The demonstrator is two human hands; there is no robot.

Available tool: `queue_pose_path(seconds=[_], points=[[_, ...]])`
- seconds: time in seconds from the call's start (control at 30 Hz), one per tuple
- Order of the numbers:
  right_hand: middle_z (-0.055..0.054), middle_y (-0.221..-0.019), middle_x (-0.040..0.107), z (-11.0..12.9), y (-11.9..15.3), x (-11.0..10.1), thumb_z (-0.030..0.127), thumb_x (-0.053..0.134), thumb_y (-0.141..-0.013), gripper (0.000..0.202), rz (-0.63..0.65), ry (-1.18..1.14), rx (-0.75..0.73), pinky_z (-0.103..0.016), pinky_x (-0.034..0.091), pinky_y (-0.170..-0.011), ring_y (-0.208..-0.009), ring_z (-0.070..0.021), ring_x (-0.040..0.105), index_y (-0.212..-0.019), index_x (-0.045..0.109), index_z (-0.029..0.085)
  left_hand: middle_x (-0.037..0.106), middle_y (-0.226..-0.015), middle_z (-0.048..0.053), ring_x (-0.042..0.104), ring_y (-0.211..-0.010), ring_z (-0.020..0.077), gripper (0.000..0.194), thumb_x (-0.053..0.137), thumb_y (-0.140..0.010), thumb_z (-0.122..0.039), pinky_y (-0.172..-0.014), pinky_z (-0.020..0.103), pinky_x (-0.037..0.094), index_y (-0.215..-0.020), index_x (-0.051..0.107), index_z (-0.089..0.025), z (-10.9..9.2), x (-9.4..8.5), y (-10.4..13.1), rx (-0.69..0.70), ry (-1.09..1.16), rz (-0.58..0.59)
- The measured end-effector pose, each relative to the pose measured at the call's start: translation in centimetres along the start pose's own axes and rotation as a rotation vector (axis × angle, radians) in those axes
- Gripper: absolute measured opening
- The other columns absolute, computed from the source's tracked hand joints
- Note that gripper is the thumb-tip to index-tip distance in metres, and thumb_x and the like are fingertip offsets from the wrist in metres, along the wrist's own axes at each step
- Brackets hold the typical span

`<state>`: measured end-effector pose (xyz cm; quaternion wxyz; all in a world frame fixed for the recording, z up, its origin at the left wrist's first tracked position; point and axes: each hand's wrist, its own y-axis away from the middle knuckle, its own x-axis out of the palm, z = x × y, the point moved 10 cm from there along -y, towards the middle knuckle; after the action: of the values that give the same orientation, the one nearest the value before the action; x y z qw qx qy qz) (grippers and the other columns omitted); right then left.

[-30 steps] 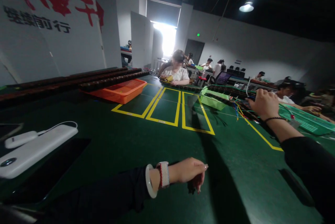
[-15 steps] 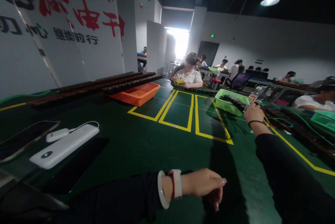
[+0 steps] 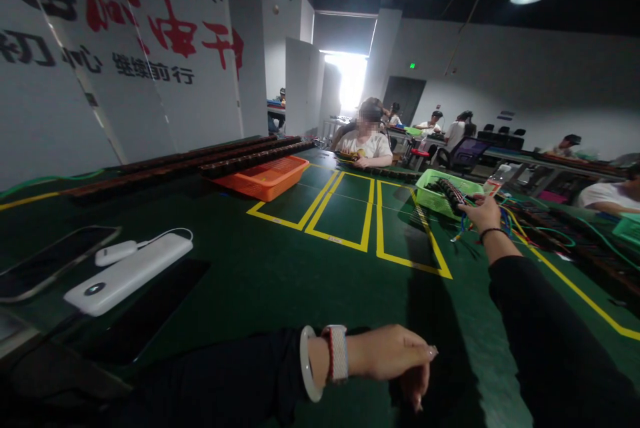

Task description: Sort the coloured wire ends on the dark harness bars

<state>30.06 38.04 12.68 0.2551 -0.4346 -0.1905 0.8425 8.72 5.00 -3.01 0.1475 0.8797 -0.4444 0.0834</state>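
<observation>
- The right hand [image 3: 484, 213] is stretched far forward and to the right over the green worktop [image 3: 300, 281], its fingers closed around a bundle of coloured wires [image 3: 465, 225]; blue and yellow strands hang out below the fist.
- The wire bundle lies at the near right corner of the green basket [image 3: 440, 191], just beside it. A dark strip of parts [image 3: 450, 189] rests in the basket, its long axis running away from the camera.
- More loose coloured wires [image 3: 520, 225] spread on the worktop just right of the right hand.
- The left hand [image 3: 397, 361] rests low on the worktop near the body, wrist bent, fingers loosely curled downward and holding nothing. A pale bangle [image 3: 307, 365] and a woven wristband [image 3: 340, 353] sit on its wrist.
- Key relation: the wires and basket lie forward and right of the body, well apart from the left hand; only the right hand is at them.
- On the left of the worktop: a white power bank [image 3: 127, 275] with a cable, and a phone [image 3: 45, 269] beside it.
- Further off: an orange basket [image 3: 265, 178], yellow floor-style markings [image 3: 345, 215], and other people seated at distant tables.
</observation>
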Motion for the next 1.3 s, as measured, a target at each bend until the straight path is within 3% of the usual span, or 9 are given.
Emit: queue_pose_path(seconds=[0.27,0.47,0.63,0.77,0.87,0.97,1.1,1.2,1.3], points=[[-0.012,-0.098,0.057,3.0,-0.6,1.2,0.023,0.072,-0.056,0.043,0.214,0.000,-0.189,-0.036,0.041,-0.079,-0.093,-0.0260,0.053,-0.095,0.054,0.015,0.053,-0.048,0.002,0.052,-0.043,0.0132,0.051,0.046,-0.077,-0.063,-0.051,0.028,0.043,-0.055,0.055,-0.018,0.5,-0.5,-0.4,0.029,-0.006,-0.008],[-0.012,-0.086,0.058,3.9,-0.4,-0.1,0.016,0.056,-0.064,0.019,0.166,0.214,-0.349,-0.042,0.037,-0.084,-0.099,-0.0325,0.050,-0.082,0.055,0.019,0.051,-0.048,0.001,0.053,-0.045,0.0147,0.057,0.052,-0.059,-0.077,-0.052,0.030,0.044,-0.056,0.056,-0.020,0.1,-0.3,0.0,0.051,-0.002,0.019],[-0.023,-0.104,0.056,4.0,1.0,-2.7,0.026,0.055,-0.071,0.036,0.008,0.212,-0.232,-0.046,0.039,-0.084,-0.106,-0.0374,0.048,-0.103,0.055,0.011,0.055,-0.053,0.003,0.054,-0.047,0.0151,0.059,0.054,-0.056,-0.078,-0.053,0.031,0.044,-0.058,0.056,-0.019,0.1,-0.6,-0.1,0.068,-0.003,-0.005],[-0.019,-0.115,0.054,8.2,6.5,-3.3,0.032,0.055,-0.075,0.044,-0.045,0.094,-0.381,-0.044,0.039,-0.092,-0.115,-0.0324,0.045,-0.115,0.052,0.013,0.056,-0.055,0.003,0.055,-0.049,0.0157,0.059,0.056,-0.054,-0.077,-0.054,0.032,0.044,-0.061,0.056,-0.019,0.1,-1.2,-0.1,0.061,0.015,-0.064],[-0.016,-0.121,0.052,11.9,14.5,-3.3,0.037,0.052,-0.079,0.042,0.031,-0.045,-0.611,-0.046,0.039,-0.095,-0.115,-0.0300,0.047,-0.116,0.052,0.016,0.058,-0.061,0.003,0.057,-0.055,0.0141,0.055,0.058,-0.060,-0.071,-0.061,0.031,0.045,-0.065,0.055,-0.017,-0.7,-1.2,0.7,0.075,0.030,-0.103],[-0.011,-0.127,0.050,13.0,22.9,-3.5,0.038,0.049,-0.084,0.038,0.172,-0.070,-0.669,-0.051,0.035,-0.098,-0.119,-0.0293,0.045,-0.119,0.051,0.023,0.059,-0.065,0.002,0.058,-0.061,0.0129,0.043,0.056,-0.073,-0.058,-0.067,0.029,0.045,-0.072,0.054,-0.015,-3.3,-1.8,2.3,0.168,-0.040,-0.172],[-0.007,-0.133,0.045,11.9,30.8,-4.1,0.038,0.049,-0.086,0.041,0.399,-0.181,-0.582,-0.048,0.038,-0.100,-0.123,-0.0265,0.042,-0.126,0.044,0.029,0.060,-0.070,0.003,0.058,-0.068,0.0134,0.033,0.043,-0.086,-0.044,-0.070,0.028,0.044,-0.074,0.053,-0.014,-9.0,-6.1,6.3,0.330,-0.395,-0.395],[-0.007,-0.134,0.042,11.0,33.7,-3.7,0.037,0.048,-0.087,0.041,0.548,-0.219,-0.544,-0.048,0.040,-0.100,-0.124,-0.0265,0.041,-0.127,0.043,0.031,0.060,-0.077,0.003,0.056,-0.075,0.0136,0.030,0.042,-0.087,-0.041,-0.073,0.027,0.043,-0.076,0.055,-0.016,-14.1,-12.5,10.8,0.392,-0.838,-0.735],[-0.007,-0.133,0.042,10.8,34.7,-2.6,0.036,0.048,-0.088,0.039,0.659,-0.229,-0.548,-0.049,0.038,-0.102,-0.124,-0.0261,0.040,-0.127,0.044,0.032,0.059,-0.085,0.003,0.054,-0.080,0.0132,0.023,0.043,-0.086,-0.037,-0.074,0.025,0.042,-0.079,0.053,-0.017,-18.4,-19.7,16.5,0.274,-1.254,-1.138]])
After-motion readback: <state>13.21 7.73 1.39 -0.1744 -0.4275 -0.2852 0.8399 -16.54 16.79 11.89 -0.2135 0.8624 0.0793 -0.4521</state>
